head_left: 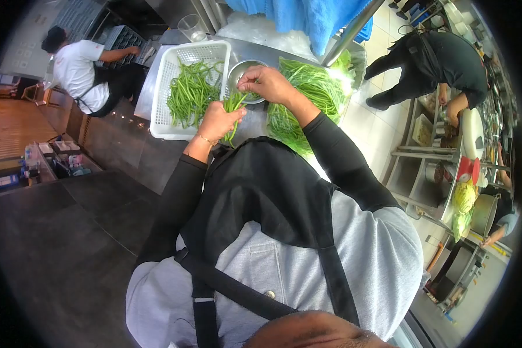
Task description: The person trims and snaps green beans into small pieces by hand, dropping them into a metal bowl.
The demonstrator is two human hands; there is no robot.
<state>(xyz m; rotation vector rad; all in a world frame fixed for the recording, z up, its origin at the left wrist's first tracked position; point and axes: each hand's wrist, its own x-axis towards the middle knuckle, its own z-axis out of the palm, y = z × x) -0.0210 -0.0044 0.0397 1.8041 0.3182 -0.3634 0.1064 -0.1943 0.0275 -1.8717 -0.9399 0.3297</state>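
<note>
My left hand [219,120] is closed around a small bunch of green beans [233,104], their ends sticking up past my fingers. Just above it, my right hand [266,84] pinches at the tip of the bunch; the exact bit between its fingers is mostly hidden. Beneath my right hand stands a round metal bowl [236,71], partly covered by the fingers. To the left, a white perforated plastic basket [156,116] holds a loose heap of green beans [192,93]. On the right, near my right forearm, lies a large clear bag of long green vegetables [307,93].
A clear plastic cup [192,28] stands behind the basket on the metal table [252,123]. Clear plastic bags [261,32] and a blue cloth or sheet [307,17] are at the back. One person [87,69] crouches at left; another [441,64] bends over a counter at right.
</note>
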